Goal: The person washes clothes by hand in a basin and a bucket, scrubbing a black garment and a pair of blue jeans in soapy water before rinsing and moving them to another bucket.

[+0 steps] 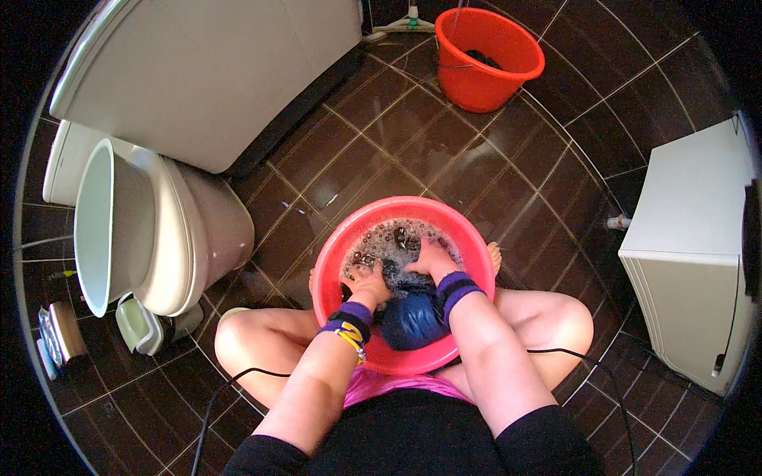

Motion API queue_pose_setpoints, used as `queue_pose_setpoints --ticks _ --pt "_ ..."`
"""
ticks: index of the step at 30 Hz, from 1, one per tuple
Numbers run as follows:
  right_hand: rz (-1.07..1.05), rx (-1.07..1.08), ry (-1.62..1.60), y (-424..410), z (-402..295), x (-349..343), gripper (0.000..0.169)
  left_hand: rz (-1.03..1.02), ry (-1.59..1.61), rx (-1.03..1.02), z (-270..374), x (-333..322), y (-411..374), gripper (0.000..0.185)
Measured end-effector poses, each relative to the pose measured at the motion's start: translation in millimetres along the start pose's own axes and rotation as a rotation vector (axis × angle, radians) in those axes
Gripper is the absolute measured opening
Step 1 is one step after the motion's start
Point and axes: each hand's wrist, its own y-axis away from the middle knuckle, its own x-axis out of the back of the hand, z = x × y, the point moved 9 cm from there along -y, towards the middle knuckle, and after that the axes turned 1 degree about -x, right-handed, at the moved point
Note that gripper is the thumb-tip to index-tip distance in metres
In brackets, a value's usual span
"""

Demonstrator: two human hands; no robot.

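A pink plastic basin (328, 279) of sudsy water (381, 232) sits between my bent legs. Dark blue wet cloth (414, 321) bulges from the water at the near side, and darker fabric lies partly hidden under the foam. My left hand (368, 284) is at the left of the basin, palm down and fingers spread over the suds. On the other side, my right hand (433, 259) reaches into the foam with thumb and fingers apart; its fingertips are partly covered. Neither hand visibly grips the cloth. Both wrists wear purple and black bands.
A red bucket (491, 89) with something dark inside stands on the brown tiled floor (387, 154) by the far wall. At left are a toilet (208, 238) with a pale tub (134, 232) on it. A white cabinet-like unit (684, 250) stands right. Black cables (205, 416) run beside me.
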Motion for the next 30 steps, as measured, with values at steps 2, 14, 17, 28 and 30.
queue_pose_setpoints --ticks 2,14,17,28,30 --pt "0.043 0.004 0.045 -20.5 5.1 -5.7 0.094 -0.028 0.001 0.049 -5.0 -2.6 -7.1 0.081" --pt "-0.025 0.202 -0.053 -11.8 -13.9 -11.4 0.036 0.123 0.001 -0.049 14.9 10.7 -3.1 0.059" --pt "0.059 0.243 -0.215 10.5 -14.0 -2.3 0.03 0.242 0.234 -0.049 -0.7 21.1 -10.1 0.056" --pt "0.364 0.425 -0.852 136.6 -26.5 84.9 0.016 0.482 0.516 -0.447 2.9 73.5 36.3 0.068" --pt "0.425 0.477 -0.88 176.2 -42.1 113.0 0.015 0.311 0.579 -0.516 12.4 80.3 48.5 0.065"
